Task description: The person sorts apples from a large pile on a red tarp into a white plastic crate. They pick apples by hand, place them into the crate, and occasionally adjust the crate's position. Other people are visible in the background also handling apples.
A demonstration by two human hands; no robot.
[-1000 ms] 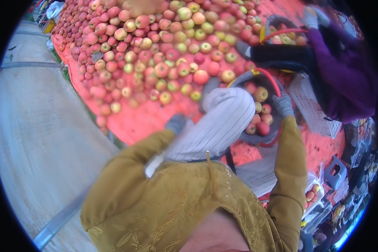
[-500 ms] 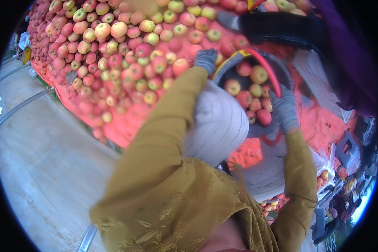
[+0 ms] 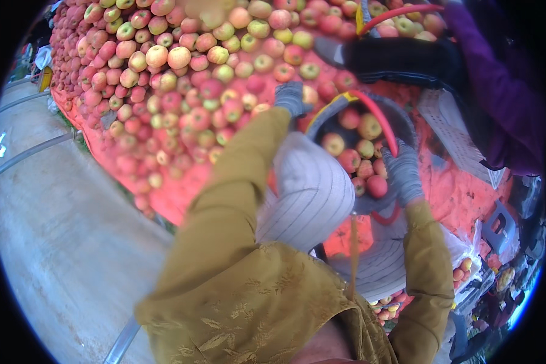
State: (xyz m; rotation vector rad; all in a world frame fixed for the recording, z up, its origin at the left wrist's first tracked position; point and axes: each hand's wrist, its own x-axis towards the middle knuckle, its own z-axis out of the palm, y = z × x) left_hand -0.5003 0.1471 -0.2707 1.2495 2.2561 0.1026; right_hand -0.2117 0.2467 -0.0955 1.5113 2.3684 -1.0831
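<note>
My left hand (image 3: pixel 291 100), in a grey glove, is at the lower edge of the apple pile (image 3: pixel 164 57). Its fingers curl over, closed on an apple (image 3: pixel 309 95) that shows at the thumb side. A dark round bucket (image 3: pixel 407 115) with a red handle (image 3: pixel 379 112) stands between my knees, holding several red and yellow apples (image 3: pixel 365 148). My right hand (image 3: pixel 403 173), also gloved, lies at the bucket's right side by the handle's lower end. Its fingertips are partly hidden, so I cannot tell what they grip.
Red sheeting (image 3: pixel 443 188) lies under the apples. A person in a purple sleeve (image 3: pixel 497 91) works at the upper right, beside another red-handled basket (image 3: pixel 400 12). A white crate (image 3: pixel 458 133) lies near that person. Grey ground (image 3: pixel 60 212) and a metal pipe (image 3: pixel 33 155) are at left.
The view has shifted, so the pile and bucket sit lower in it. My left hand has drawn back slightly from the pile, the apple with it. My right hand stays at the bucket.
</note>
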